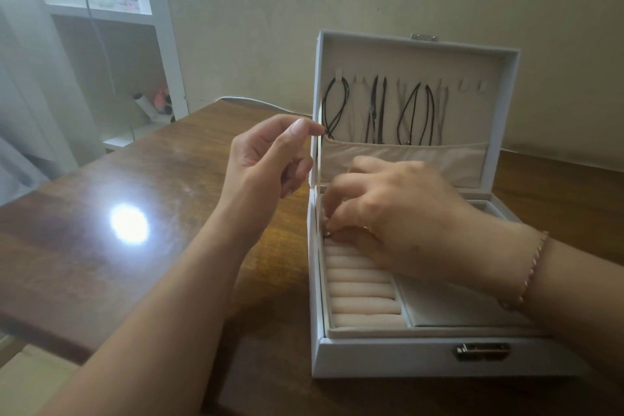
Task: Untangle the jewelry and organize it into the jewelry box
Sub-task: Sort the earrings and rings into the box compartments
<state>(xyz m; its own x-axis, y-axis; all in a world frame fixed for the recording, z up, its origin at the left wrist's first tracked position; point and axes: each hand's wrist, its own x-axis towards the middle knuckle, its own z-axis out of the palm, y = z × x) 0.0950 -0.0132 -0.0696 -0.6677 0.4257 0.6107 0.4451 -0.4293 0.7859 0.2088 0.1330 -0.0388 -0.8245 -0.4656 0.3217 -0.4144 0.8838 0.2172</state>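
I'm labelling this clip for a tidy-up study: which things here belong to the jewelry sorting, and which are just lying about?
Part of the job:
jewelry box, open on the table
necklaces hanging inside the lid
ring rolls
small ring under the right hand
left hand, raised beside the lid

Lying about:
shelf with small items
cable

Left of the left hand [270, 159] the table [141, 179] is bare and wide. Right of it stands the box [381, 356], its lid [418, 54] up behind the right hand [388, 213].
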